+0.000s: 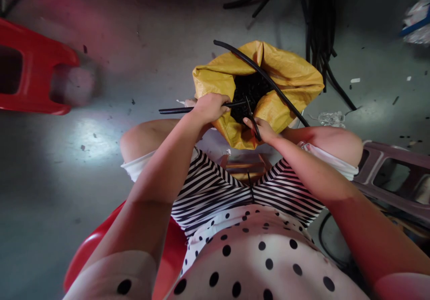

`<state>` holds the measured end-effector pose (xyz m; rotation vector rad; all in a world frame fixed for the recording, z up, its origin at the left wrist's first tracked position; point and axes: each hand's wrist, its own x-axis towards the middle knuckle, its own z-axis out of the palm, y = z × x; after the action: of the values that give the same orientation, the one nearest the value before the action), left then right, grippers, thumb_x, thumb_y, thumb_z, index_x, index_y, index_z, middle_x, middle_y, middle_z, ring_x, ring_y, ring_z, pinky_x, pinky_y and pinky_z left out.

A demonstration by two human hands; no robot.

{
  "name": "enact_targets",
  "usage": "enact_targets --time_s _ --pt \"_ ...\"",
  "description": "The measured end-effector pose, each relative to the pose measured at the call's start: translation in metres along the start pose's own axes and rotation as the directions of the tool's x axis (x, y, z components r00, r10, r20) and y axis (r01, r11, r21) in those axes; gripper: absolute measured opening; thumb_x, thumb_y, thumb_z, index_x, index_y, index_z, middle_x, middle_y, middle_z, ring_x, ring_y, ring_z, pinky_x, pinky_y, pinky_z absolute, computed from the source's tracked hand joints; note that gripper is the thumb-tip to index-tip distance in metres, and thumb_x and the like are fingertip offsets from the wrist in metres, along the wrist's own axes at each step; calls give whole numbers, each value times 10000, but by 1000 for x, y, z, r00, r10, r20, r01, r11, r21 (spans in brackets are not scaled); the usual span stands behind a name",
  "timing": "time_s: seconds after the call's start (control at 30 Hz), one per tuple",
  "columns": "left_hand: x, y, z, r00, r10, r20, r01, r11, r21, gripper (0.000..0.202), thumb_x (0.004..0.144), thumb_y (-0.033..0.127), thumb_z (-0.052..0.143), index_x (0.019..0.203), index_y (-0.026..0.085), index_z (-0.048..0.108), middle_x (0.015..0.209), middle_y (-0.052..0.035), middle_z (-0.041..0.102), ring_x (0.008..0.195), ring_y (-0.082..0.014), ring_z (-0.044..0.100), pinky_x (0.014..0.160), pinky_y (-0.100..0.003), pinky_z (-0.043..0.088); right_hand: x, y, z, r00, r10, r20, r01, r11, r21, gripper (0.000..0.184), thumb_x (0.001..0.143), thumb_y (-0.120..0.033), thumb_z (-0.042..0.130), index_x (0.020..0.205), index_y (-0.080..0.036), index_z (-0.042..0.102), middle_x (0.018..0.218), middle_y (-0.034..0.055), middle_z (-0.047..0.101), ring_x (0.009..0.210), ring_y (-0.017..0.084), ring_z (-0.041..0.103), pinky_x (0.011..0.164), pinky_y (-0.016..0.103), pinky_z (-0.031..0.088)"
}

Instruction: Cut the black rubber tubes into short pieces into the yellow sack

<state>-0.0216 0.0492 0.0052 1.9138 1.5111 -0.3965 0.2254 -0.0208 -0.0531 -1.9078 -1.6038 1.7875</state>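
My left hand (212, 107) is closed around a black corrugated tube (176, 110), which lies level and points over the mouth of a yellow woven sack (285, 78). In my right hand (264, 130) is a pair of scissors (254, 123), its blades up at the tube's right end. Whether the blades touch the tube I cannot tell. Many short black pieces (247, 92) fill the sack's opening. A longer black tube (268, 79) rests across the sack's rim, slanting from upper left to lower right.
A red plastic stool (36, 67) stands at the left, a greyish stool (396, 170) at the right. Long black tubes (320, 27) hang or lie in a bundle at the upper right. Clear plastic wrap (332, 119) and small scraps litter the floor. I sit on a red seat (97, 242).
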Motion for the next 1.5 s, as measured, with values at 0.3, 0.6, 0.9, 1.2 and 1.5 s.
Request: enact_targets --time_s 0.3,0.6,0.9,1.2,1.5 --pt "6 -10 8 999 -30 16 31 999 -30 416 1066 306 612 1421 272 824 1341 -116 827 1242 -332 742 1010 -398 557 -2 3 4 993 -54 -101 46 996 -80 782 915 -968 660 647 -250 506 567 -16 454 628 161 461 629 321 323" --pt "4 -3 1 992 -119 -36 120 992 32 428 1100 353 595 1473 257 781 1380 -114 824 1286 -324 757 1007 -369 567 -1 5 2 997 10 -75 -19 992 -123 563 911 -732 847 784 -241 601 738 10 639 731 198 598 713 314 415" --pt "7 -5 6 991 -104 -85 105 995 3 421 1077 344 595 1439 276 799 1340 -98 832 1265 -323 759 1025 -387 587 5 13 10 991 -11 -131 18 998 53 298 882 -404 879 914 -242 630 889 30 769 844 224 714 789 319 532" --pt "3 1 5 997 -55 -62 53 998 -41 446 1066 344 584 1441 260 810 1343 -106 831 1283 -340 746 1086 -417 584 -4 -3 5 997 70 34 -77 959 274 641 874 -833 847 859 -234 619 738 12 681 697 179 627 647 304 470" --pt "6 3 12 999 44 29 -43 998 -56 457 1065 325 582 1451 252 815 1403 -106 819 1294 -321 745 1132 -402 569 -5 -6 10 996 92 -8 -90 981 173 727 919 -936 719 763 -237 596 662 30 650 619 185 615 638 314 469"
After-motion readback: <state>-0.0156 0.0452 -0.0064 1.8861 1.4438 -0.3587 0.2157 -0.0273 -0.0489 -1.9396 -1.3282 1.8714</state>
